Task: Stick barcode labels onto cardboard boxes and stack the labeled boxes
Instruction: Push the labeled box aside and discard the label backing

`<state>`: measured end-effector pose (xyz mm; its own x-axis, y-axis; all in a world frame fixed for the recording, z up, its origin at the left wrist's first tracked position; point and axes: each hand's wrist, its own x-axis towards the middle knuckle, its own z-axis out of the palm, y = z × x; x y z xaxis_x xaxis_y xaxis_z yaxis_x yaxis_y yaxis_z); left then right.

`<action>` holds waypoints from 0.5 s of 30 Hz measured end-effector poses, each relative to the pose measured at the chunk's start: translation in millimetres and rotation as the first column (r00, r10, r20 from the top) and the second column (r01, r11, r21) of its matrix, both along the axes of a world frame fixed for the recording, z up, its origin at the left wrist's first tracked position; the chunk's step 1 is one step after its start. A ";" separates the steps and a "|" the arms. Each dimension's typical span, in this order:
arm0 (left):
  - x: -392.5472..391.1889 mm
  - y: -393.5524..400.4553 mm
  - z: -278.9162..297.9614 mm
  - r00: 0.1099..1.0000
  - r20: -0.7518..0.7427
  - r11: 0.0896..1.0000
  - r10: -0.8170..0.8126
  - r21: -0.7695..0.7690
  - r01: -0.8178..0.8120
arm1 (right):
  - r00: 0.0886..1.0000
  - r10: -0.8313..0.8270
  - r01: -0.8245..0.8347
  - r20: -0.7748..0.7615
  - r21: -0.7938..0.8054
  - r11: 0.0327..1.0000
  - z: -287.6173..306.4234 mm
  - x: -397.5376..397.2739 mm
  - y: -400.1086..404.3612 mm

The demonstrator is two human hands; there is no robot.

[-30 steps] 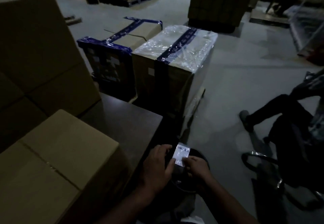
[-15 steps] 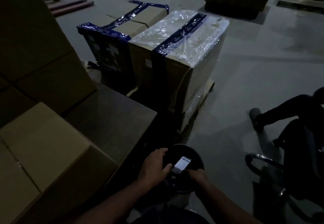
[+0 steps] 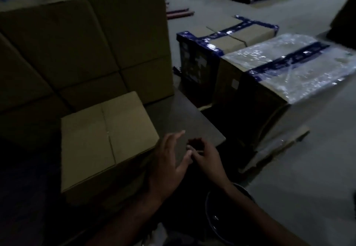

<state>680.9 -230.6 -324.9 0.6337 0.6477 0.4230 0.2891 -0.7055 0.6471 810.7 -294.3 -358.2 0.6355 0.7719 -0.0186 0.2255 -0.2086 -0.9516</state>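
A dim warehouse: stacked cardboard boxes [image 3: 86,43] rise left of the hands, shrink-wrapped pallet loads [image 3: 289,72] stand ahead-right on bare concrete floor [image 3: 308,168].

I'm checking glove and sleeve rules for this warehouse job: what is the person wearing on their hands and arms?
Nothing shows on either: the left hand and right hand are bare, with no gloves, and both forearms are uncovered as far as the frame reaches. No watch or ring is discernible, though the picture is dark.

My dark worktop [image 3: 185,118] carries one closed cardboard box [image 3: 107,139] at its left, just beside a stacked wall of cartons [image 3: 86,49].
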 end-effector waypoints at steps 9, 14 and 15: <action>-105.7 66.8 17.0 0.807 -0.075 0.809 0.586 0.014 -0.587 | 0.914 0.337 -0.335 0.225 -0.049 0.941 30.0 -43.3 81.6; -169.0 88.9 -2.8 0.678 -0.302 0.603 0.670 -0.312 -0.734 | 0.938 0.343 -0.341 0.052 -0.043 0.939 24.9 -57.2 79.0; -175.6 86.0 -5.3 0.714 -0.252 0.586 0.653 -0.429 -0.687 | 0.944 0.330 -0.330 0.001 -0.026 0.944 22.6 -59.9 77.0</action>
